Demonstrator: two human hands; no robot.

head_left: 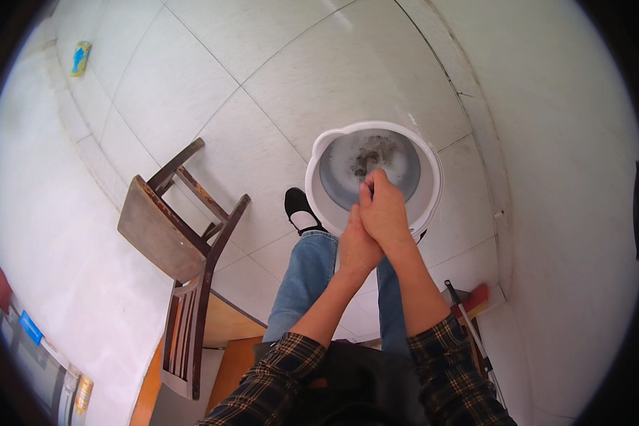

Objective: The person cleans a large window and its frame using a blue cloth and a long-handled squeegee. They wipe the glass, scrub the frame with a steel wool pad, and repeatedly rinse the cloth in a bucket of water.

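Note:
A white plastic bucket (435, 189) stands on the floor in front of me, holding greyish water. Pale suds (342, 160) float on it, and a grey-brown dark patch (370, 160) lies in the middle; I cannot tell whether it is dirt or soaked cloth. Above the bucket's near side, my right hand (384, 210) is curled, fingers toward the water. My left hand (359, 247) presses against it from below and to the left. A small dark spot shows between the right fingers, but whatever they may hold is hidden.
Left of my legs, a worn wooden chair (162, 229) faces away over the tiled floor (277, 122). A black shoe (296, 205) stands close to the bucket. A broom handle (471, 325) and red bristles (476, 301) are at right. A yellow-blue packet (80, 58) lies far left.

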